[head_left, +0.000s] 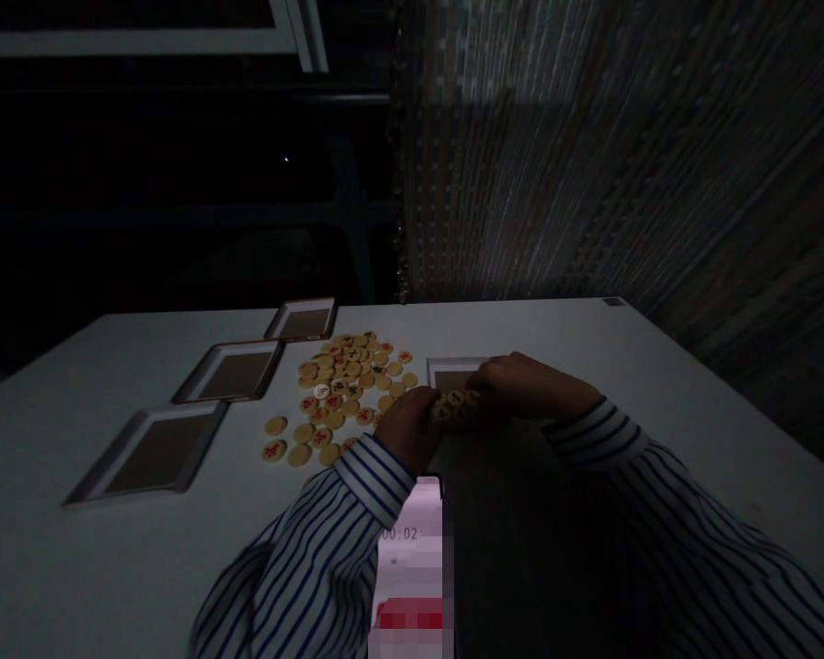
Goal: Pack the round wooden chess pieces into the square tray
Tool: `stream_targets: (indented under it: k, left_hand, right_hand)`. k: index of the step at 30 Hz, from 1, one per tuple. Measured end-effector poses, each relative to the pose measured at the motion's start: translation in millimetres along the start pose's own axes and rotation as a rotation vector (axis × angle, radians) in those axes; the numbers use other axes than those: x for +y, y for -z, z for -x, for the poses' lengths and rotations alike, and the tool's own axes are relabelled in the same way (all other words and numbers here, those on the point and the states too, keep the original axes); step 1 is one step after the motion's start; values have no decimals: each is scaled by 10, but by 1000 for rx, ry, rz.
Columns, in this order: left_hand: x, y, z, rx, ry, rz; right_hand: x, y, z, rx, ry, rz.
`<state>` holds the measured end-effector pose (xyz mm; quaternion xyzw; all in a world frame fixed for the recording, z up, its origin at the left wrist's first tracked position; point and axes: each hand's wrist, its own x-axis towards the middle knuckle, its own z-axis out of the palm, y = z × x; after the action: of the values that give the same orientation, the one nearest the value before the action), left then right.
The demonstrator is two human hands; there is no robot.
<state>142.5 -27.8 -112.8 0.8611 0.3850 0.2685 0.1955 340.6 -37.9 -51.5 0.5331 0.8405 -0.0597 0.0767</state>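
Note:
In the dim head view, my left hand and my right hand curl in from either side around a small group of round wooden xiangqi pieces. These sit close together in rows, with dark characters facing me. My fingertips are partly lost in shadow. Just behind the pieces is an open shallow box, its front covered by my hands. Left of my left hand spreads a loose heap of xiangqi pieces, some with red or dark characters and others blank side up.
Three shallow open trays stand along the left: a near one, a middle one and a far one. A lit phone showing a timer lies below my left wrist on the white table. Beyond the table hangs a strand curtain.

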Motion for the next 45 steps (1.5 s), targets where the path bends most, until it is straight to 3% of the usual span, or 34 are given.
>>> stream_targets:
  k: [15, 45]
  left_hand:
    - [31, 16, -1, 5, 13, -10]
    - [53, 26, -14, 3, 8, -16]
  right_hand:
    - [-82, -73, -95, 117, 84, 38]
    - [-112, -100, -127, 86, 97, -19]
